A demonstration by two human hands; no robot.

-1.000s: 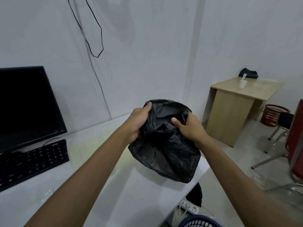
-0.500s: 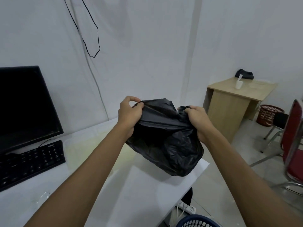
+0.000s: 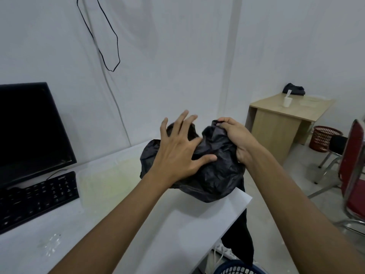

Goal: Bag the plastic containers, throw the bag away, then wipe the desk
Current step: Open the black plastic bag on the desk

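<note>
A bulging black plastic bag [image 3: 213,175] sits near the right end of the white desk [image 3: 158,224]. My left hand [image 3: 179,149] lies flat on top of the bag with its fingers spread. My right hand [image 3: 235,139] grips the bunched top edge of the bag at its right side. What is inside the bag is hidden. A yellowish smear [image 3: 106,180] marks the desk left of the bag.
A black monitor [image 3: 29,131] and black keyboard [image 3: 35,198] stand at the desk's left. A blue basket [image 3: 239,268] sits on the floor below the desk's right end. Farther right are a wooden desk [image 3: 280,123], a red waste basket [image 3: 324,138] and a red chair [image 3: 353,171].
My left hand has let go of the bag's top edge and now lies spread flat on the bag. The bag has sunk lower onto the desk. My right hand keeps its grip.
</note>
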